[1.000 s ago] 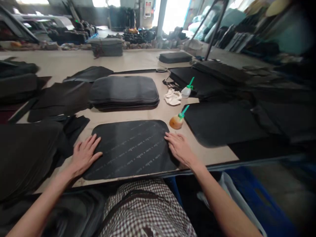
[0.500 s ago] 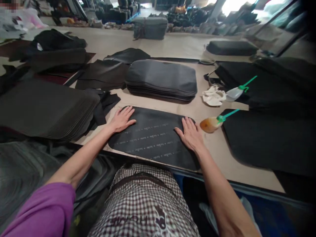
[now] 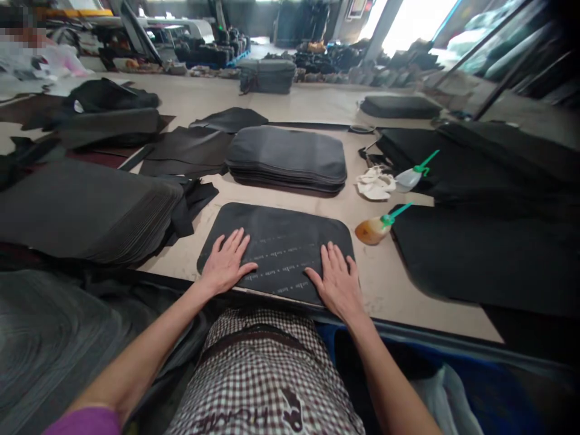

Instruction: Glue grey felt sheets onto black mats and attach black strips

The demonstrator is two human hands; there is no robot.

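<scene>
A black rounded-corner sheet (image 3: 281, 232) with rows of pale printed lettering lies flat at the table's front edge. My left hand (image 3: 228, 263) rests palm down on its left part, fingers spread. On its right part lies my right hand (image 3: 338, 278), also flat, with the thumb held out to the side. Neither hand grips anything. Just behind the sheet is a neat stack of dark rounded sheets (image 3: 286, 157). To the right of the sheet stands a squeeze bottle (image 3: 372, 231) with amber contents and a green nozzle.
A large fanned stack of dark sheets (image 3: 90, 208) fills the left side. At right are a crumpled white cloth (image 3: 376, 183), a clear bottle with a green nozzle (image 3: 410, 179) and a big black sheet (image 3: 489, 254). A bundled grey stack (image 3: 266, 77) stands farther back.
Both hands have slid toward me over the black sheet, from its far corners to its nearer half. They stay flat. The camera view has tilted up slightly.
</scene>
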